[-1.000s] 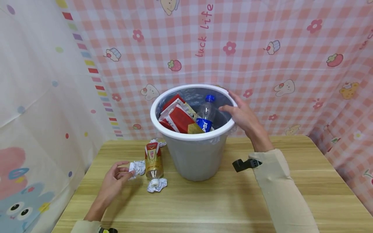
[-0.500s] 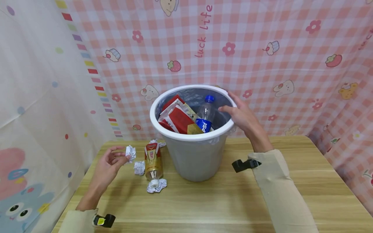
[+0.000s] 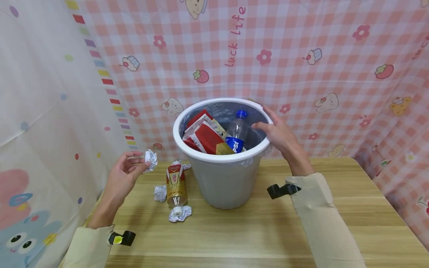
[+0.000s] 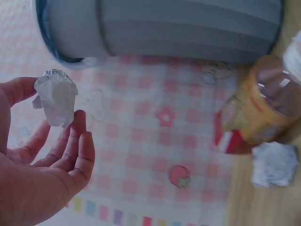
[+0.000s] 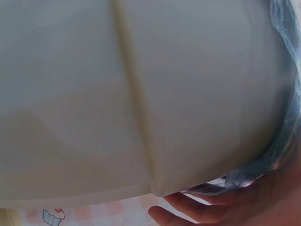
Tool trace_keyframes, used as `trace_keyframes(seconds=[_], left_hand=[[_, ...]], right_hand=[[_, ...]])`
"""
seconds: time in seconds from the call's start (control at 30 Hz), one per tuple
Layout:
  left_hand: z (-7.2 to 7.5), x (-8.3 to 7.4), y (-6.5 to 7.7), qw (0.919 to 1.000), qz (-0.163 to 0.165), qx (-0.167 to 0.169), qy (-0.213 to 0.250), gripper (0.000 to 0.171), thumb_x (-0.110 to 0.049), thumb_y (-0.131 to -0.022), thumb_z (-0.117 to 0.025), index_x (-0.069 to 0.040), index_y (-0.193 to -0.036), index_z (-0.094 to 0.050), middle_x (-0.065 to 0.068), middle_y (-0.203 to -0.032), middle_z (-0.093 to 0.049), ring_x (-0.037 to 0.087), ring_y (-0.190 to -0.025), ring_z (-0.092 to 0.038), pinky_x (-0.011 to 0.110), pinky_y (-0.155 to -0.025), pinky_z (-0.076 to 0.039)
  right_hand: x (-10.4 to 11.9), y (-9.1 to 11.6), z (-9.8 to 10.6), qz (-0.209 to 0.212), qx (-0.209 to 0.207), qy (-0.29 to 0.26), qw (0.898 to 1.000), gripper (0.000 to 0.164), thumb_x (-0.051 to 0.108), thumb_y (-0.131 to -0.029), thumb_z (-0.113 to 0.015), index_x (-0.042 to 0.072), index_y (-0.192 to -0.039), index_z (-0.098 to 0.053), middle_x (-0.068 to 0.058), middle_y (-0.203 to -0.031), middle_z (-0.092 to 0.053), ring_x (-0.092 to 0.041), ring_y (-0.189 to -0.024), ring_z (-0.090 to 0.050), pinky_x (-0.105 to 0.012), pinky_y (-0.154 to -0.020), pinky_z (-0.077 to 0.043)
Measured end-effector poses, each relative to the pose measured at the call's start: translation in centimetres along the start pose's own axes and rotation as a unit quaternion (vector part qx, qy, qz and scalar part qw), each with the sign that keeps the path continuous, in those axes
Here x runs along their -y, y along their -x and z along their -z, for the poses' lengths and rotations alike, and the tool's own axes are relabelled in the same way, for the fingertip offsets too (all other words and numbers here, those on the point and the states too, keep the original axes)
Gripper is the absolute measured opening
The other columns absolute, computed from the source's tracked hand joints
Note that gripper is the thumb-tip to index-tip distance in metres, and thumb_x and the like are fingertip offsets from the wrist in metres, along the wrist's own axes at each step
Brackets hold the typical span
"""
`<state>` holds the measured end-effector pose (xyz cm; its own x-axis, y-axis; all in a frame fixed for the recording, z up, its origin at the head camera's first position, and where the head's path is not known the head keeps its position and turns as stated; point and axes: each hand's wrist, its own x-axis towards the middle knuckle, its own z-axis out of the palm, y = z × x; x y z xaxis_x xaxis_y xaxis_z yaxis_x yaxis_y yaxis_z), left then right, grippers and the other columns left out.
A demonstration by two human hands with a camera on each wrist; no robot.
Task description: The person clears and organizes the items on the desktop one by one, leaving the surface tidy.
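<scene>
A crumpled paper ball (image 3: pixel 151 160) is pinched between the thumb and fingertips of my left hand (image 3: pixel 124 173), raised above the table left of the trash can (image 3: pixel 222 182). My right hand (image 3: pixel 281 136) grips the can's right rim, its thumb over the inside and its fingers along the outside. In the right wrist view the fingers (image 5: pixel 202 207) lie against the outer wall and the bag edge. Inside the lined can are red cartons (image 3: pixel 209 137) and a clear bottle (image 3: pixel 238 130) with a blue cap and label.
A gold and red bottle (image 3: pixel 176 184) with a white cap lies on the table (image 3: pixel 301 230) left of the can. Crumpled paper balls lie around it: one at its left (image 3: pixel 160 193), one under its cap (image 3: pixel 184 214), another behind it (image 3: pixel 186 166). A checked curtain (image 3: pixel 285 82) hangs behind.
My left hand has lifted the paper ball off the table and raised it beside the bottle. The right hand stays on the rim.
</scene>
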<state>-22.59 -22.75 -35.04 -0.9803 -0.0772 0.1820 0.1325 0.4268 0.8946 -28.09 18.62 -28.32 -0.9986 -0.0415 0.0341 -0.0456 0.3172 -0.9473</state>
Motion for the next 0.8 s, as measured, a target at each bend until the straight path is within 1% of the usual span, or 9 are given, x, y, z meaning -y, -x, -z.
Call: trace_keyframes(seconds=[0.13,0.33,0.5,0.67,0.77,0.8], left_hand=[[-0.2,-1.7,-0.7,0.9997,-0.019,-0.010,0.008,0.048,-0.031,-0.094,-0.068,-0.009,-0.132,-0.050,-0.006,-0.107,-0.061,0.003,-0.092,-0.063,0.016,-0.077,-0.050],[-0.6,-4.0,-1.5,0.9991,-0.037,-0.020,0.007,0.049,-0.032,-0.093,-0.069,-0.010,-0.132,-0.051,-0.005,-0.106,-0.062,0.006,-0.092,-0.064,0.016,-0.076,-0.049],[-0.8,-5.4,-2.2,0.9987,-0.043,-0.020,0.020,0.047,-0.034,-0.092,-0.069,-0.013,-0.131,-0.051,-0.002,-0.109,-0.062,0.008,-0.093,-0.064,0.018,-0.076,-0.048],[-1.1,-6.6,-2.8,0.9984,-0.046,-0.026,0.022,0.049,-0.037,-0.092,-0.069,-0.014,-0.131,-0.051,0.001,-0.112,-0.062,0.011,-0.096,-0.063,0.020,-0.078,-0.048],[-1.3,-7.4,-3.0,0.9981,-0.049,-0.027,0.027,0.047,-0.038,-0.092,-0.069,-0.017,-0.129,-0.052,0.000,-0.113,-0.062,0.011,-0.096,-0.063,0.021,-0.077,-0.048],[-1.4,-7.6,-3.1,0.9978,-0.051,-0.025,0.034,0.046,-0.038,-0.092,-0.069,-0.017,-0.129,-0.052,0.001,-0.113,-0.062,0.012,-0.096,-0.063,0.022,-0.077,-0.050]], right_hand=[[0.0,0.0,0.0,-0.001,-0.004,0.003,1.000,0.081,0.025,-0.093,-0.060,0.026,-0.160,-0.015,-0.015,-0.159,-0.030,-0.038,-0.127,-0.053,-0.052,-0.106,-0.040],[0.0,0.0,0.0,0.001,0.001,-0.003,1.000,0.080,0.024,-0.094,-0.060,0.026,-0.160,-0.015,-0.016,-0.158,-0.032,-0.039,-0.124,-0.055,-0.051,-0.103,-0.044],[0.0,0.0,0.0,0.001,0.001,0.003,1.000,0.081,0.025,-0.094,-0.059,0.028,-0.160,-0.013,-0.016,-0.159,-0.030,-0.039,-0.123,-0.056,-0.050,-0.102,-0.045],[0.0,0.0,0.0,0.004,0.004,-0.001,1.000,0.081,0.024,-0.094,-0.059,0.028,-0.160,-0.011,-0.016,-0.160,-0.028,-0.038,-0.125,-0.054,-0.050,-0.103,-0.044],[0.0,-0.1,0.0,0.007,0.007,-0.005,1.000,0.081,0.024,-0.094,-0.059,0.027,-0.160,-0.011,-0.016,-0.159,-0.029,-0.039,-0.125,-0.054,-0.050,-0.103,-0.044],[0.0,-0.1,0.0,0.007,0.006,-0.005,1.000,0.081,0.023,-0.094,-0.059,0.026,-0.160,-0.012,-0.017,-0.159,-0.030,-0.039,-0.124,-0.055,-0.050,-0.102,-0.045]])
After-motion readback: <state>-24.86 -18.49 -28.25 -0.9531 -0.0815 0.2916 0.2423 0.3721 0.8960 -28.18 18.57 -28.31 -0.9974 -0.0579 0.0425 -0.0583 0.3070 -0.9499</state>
